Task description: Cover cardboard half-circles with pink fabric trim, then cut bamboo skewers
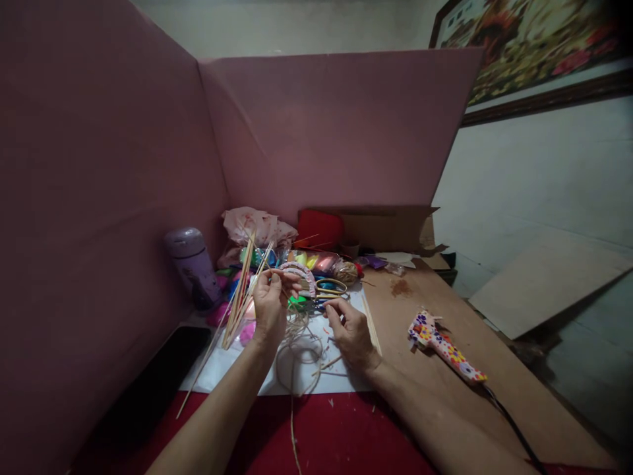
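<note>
sticks [241, 287] in left hand [270, 307], seemingly gripped

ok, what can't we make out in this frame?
Head view only:
- Right hand: what its fingertips pinch is too small and blurred to name.
- Left hand: its grip on the stick bundle is hidden by the hand's back.
- Colourful pile behind the hands: dim, items blur together.
- Glue gun cable: cut off by the bottom edge.
- Dark flat object at left: shadowed, unidentifiable.
</note>
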Tool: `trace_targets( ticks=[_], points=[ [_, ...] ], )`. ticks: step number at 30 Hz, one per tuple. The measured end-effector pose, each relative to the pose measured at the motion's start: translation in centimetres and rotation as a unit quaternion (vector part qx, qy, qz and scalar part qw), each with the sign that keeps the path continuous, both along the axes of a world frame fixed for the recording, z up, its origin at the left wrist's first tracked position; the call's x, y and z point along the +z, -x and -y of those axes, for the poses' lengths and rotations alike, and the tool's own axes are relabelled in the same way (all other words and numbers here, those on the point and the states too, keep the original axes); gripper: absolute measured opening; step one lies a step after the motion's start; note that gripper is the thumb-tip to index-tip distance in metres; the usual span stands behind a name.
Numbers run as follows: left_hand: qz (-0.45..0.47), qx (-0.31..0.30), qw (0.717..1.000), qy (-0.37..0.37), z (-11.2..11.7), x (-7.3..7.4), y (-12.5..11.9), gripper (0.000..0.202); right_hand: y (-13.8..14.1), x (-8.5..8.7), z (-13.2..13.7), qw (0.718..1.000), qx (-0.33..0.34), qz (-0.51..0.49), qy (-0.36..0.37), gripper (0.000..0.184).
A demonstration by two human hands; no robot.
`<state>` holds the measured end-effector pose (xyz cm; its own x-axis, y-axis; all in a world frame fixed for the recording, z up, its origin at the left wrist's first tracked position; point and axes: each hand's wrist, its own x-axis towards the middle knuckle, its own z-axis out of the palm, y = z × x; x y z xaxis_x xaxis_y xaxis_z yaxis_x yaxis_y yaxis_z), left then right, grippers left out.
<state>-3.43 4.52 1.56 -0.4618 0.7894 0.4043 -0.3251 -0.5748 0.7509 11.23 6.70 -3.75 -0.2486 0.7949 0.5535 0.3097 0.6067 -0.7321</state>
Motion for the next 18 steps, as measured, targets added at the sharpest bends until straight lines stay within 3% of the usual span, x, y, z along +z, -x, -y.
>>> trace_targets(
  ticks=[3,7,14,16,18],
  points=[
    [-0.054,0.056,0.997,-0.003,0.2,-0.1,0.4,0.017,0.0,-0.1,0.3,0.997,0.019,0.077,-0.026,0.02],
    [-0.162,0.119,0.978,0.05,0.5,-0.7,1.0,0.019,0.2,-0.2,0.9,0.983,0.061,0.167,-0.042,0.022],
    [-0.096,0.101,0.99,0.014,0.9,-0.4,1.1,0.019,0.4,0.0,1.6,0.972,0.181,0.142,-0.039,0.021],
    [-0.121,0.091,0.988,0.019,0.9,-0.5,1.0,0.02,0.3,0.1,1.2,0.985,0.147,0.088,-0.01,0.022],
    [-0.145,0.079,0.986,0.031,0.8,-0.8,0.9,0.021,-0.1,0.4,0.4,0.998,0.055,0.022,0.008,0.024]
  ],
)
